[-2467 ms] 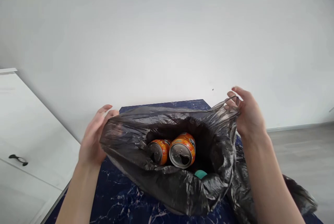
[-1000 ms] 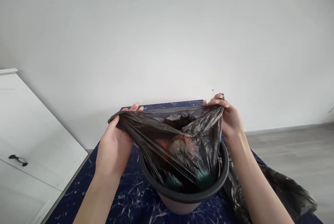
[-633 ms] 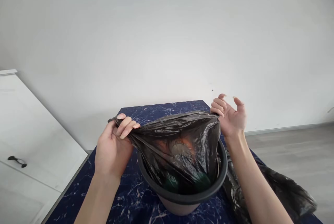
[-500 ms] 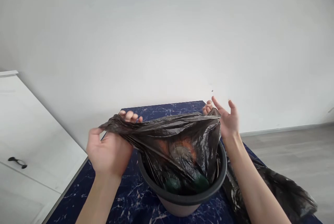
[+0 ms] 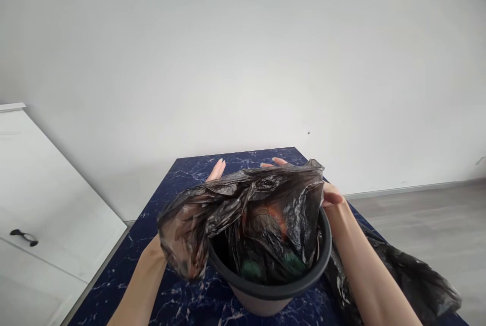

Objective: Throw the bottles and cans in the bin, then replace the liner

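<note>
A black plastic bag (image 5: 266,204) stands up out of a bucket (image 5: 261,293) with a dark rim, its top edge bunched and drooping to the left. Orange and green shapes show dimly through the film. My left hand (image 5: 215,170) is mostly covered by the drooping bag, its straight fingertips poking out beyond the top edge. My right hand (image 5: 332,196) rests against the bag's right side, with its stretched fingertips visible behind the bag's edge. Both palms are largely hidden by the plastic.
The bucket stands on a table with a blue marbled top (image 5: 182,295). Another black plastic bag (image 5: 413,280) lies to the right, partly behind my right forearm. A white cabinet (image 5: 49,204) stands at the left, and a pale wall (image 5: 243,63) rises behind the table.
My left hand has let go of the bag's left corner and moved inward under it, so that corner now hangs down. My right hand has slid lower behind the bag.
</note>
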Demonstrator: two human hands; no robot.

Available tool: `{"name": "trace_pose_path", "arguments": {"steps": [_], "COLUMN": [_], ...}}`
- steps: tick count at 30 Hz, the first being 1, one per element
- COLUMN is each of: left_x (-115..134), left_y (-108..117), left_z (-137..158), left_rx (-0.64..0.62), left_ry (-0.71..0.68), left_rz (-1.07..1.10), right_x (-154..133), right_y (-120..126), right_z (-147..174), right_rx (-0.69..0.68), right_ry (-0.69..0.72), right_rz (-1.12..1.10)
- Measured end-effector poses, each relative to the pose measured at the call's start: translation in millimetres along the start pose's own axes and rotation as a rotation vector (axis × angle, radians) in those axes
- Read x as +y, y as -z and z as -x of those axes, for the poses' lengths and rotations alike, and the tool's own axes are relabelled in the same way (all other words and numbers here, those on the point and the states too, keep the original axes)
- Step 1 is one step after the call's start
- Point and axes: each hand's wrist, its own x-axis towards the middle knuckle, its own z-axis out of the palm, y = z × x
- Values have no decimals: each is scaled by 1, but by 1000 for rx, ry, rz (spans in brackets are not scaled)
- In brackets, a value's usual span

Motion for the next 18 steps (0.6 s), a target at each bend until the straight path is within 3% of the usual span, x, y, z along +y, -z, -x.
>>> {"name": "trace_pose_path", "arguments": {"steps": [3, 5, 7, 10, 15, 18], "left_x": [-2, -2, -1, 3, 0, -1], "left_y": [5, 10, 12, 8, -3, -7], "left_z": [3, 4, 5, 5, -1, -2], "left_rx": [-157, -228, -237, -124, 93, 156], "left_ry": [-51, -152, -231, -289, -320, -279], "left_rz": [-102, -141, -212, -237, 227, 480], "right_x": [-12, -16, -19, -23, -29, -35], "right_y": [-7, -11, -14, -16, -18, -23], "right_z": [-5, -7, -8, -10, -12, -9], "right_rx": [-235, -293, -251, -140, 118, 232], "right_ry": [-1, 42, 77, 138, 277, 332], "right_rz": [23, 25, 1, -82, -175, -151]}}
